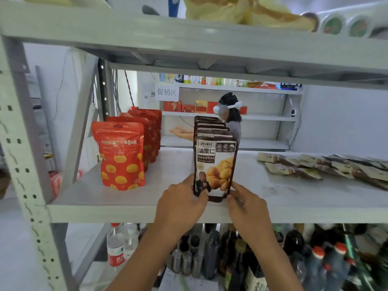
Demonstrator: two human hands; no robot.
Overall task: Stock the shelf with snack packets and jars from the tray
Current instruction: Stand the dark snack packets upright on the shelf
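Brown snack packet (214,169) stands upright at frame centre, heading its row on the shelf (126,212) | our left hand (180,203) and right hand (246,206) pinch its bottom corners, fingers (238,191) clamped | we judge: squaring it label-forward

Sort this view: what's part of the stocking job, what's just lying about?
Job: brown packet, held by left hand and right hand; brown row behind it; shelf.
Lying about: red packets, flat packets, bottles below, person behind.
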